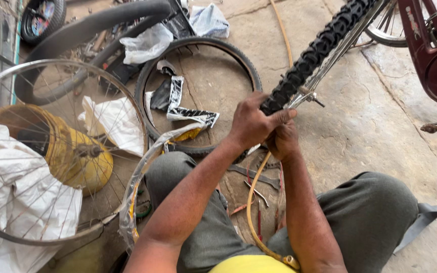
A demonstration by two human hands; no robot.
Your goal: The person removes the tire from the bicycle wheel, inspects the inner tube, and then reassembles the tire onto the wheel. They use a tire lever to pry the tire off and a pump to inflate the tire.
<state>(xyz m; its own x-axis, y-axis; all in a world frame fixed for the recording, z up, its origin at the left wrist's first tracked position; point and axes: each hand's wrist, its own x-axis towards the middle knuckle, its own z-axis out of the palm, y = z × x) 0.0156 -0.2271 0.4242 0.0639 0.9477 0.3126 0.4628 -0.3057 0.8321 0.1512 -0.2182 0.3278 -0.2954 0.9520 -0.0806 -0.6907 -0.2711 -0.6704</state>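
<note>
While hands (266,129) clasp knobby tyre (319,48), fingers curled

Bicycle repair workshop, concrete floor: loose tyre (198,96) and spoked rim (51,151) left of the gripping hands, wrenches (254,177) below them.

You have even, soft daylight, weak shadows under the arms, no glare, sharp focus, and slight wide-angle bending at edges.
</note>
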